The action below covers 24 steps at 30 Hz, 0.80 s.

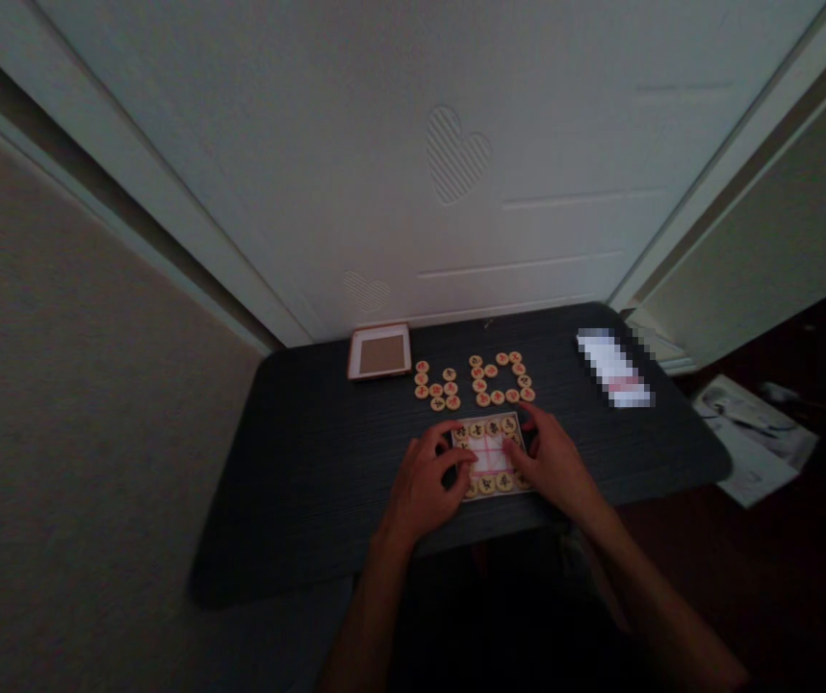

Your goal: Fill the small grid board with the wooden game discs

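A shallow square box [488, 416] lies near the table's front edge, with round Chinese chess pieces [486, 484] along its sides and a white bottom with pink lines [486, 454] showing in the middle. My left hand [427, 478] is at the box's left side, fingers curled and thumb near a fingertip over the left row; whatever is between them is hidden. Around the right side goes my right hand [554, 457], its thumb over the inside and its fingers by the far right corner. Beyond the box, red-marked pieces [436, 390] form a "y"-like shape beside a ring-like group [480, 385].
An open box lid [379, 329] with a brown inside rests at the table's back left. A blurred-out white item [613, 368] lies at the right of the dark table [297, 462]. Behind stands a white door [384, 192]; a white box [752, 438] is on the floor at right.
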### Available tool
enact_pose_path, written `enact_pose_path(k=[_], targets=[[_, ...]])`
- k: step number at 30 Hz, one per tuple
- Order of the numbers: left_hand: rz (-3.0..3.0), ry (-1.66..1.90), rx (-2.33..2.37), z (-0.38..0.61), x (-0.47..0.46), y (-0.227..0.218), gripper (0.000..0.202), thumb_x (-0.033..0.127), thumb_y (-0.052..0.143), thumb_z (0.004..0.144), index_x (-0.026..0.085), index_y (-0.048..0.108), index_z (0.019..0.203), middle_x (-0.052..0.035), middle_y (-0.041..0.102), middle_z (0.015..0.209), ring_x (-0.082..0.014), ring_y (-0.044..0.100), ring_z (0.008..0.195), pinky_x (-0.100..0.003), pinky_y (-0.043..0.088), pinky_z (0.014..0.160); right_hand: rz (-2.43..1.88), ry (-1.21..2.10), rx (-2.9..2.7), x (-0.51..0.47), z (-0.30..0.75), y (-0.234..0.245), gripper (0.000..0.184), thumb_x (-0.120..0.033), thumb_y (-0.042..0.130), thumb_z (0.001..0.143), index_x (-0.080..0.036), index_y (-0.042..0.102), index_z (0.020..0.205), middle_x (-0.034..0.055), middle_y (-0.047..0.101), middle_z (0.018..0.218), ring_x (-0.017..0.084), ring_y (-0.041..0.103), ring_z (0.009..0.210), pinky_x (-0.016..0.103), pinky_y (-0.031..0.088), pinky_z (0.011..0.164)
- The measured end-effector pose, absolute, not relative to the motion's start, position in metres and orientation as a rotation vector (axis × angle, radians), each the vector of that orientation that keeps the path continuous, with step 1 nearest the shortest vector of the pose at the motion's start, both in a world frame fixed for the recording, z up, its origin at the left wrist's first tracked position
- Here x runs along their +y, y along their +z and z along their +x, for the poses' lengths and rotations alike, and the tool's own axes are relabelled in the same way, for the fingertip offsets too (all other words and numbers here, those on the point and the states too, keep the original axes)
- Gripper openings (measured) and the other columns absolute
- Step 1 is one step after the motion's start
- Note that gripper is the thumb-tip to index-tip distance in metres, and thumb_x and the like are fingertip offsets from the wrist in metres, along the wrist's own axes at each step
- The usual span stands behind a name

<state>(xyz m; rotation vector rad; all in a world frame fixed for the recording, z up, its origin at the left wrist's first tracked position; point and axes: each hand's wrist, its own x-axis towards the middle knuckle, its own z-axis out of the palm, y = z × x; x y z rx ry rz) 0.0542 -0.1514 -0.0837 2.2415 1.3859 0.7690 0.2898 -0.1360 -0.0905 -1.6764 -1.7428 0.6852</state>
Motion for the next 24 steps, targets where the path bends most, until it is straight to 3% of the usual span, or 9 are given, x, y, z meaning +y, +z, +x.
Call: enact_pose_path(k=[9, 15, 24], targets=[[2.233, 0.748, 1.384, 0.053, -0.153, -0.082, 0.016, 0.026, 0.065, 0.093, 0.028, 0.074, 0.105, -0.0041, 0.052, 0.145, -0.0224, 0.062, 0.106, -0.048, 0.049, 0.098, -1.638, 0.782, -1.824, -0.152, 0.291, -0.088, 0.088, -0.04, 0.078, 0.076, -0.022, 0.038, 0.153, 0.0133, 0.055, 0.124, 0.027, 0.064, 0.098, 0.045, 0.056, 0.089], [2.237, 0.725, 1.388, 0.054, -0.153, -0.081, 0.018, 0.035, 0.071, 0.089, 0.029, 0.074, 0.107, -0.0033, 0.051, 0.147, -0.0235, 0.061, 0.107, -0.05, 0.048, 0.099, -1.625, 0.824, -1.861, -0.151, 0.295, -0.088, 0.089, -0.039, 0.078, 0.078, -0.024, 0.036, 0.155, 0.0119, 0.054, 0.125, 0.023, 0.064, 0.091, 0.044, 0.056, 0.09], [2.235, 0.785, 1.369, 0.054, -0.153, -0.08, 0.012, 0.031, 0.07, 0.09, 0.029, 0.076, 0.101, -0.0028, 0.052, 0.147, -0.0238, 0.06, 0.108, -0.051, 0.05, 0.098, -1.622, 0.83, -1.841, -0.152, 0.296, -0.089, 0.087, -0.038, 0.076, 0.08, -0.025, 0.035, 0.155, 0.0109, 0.054, 0.122, 0.022, 0.063, 0.088, 0.044, 0.057, 0.089]])
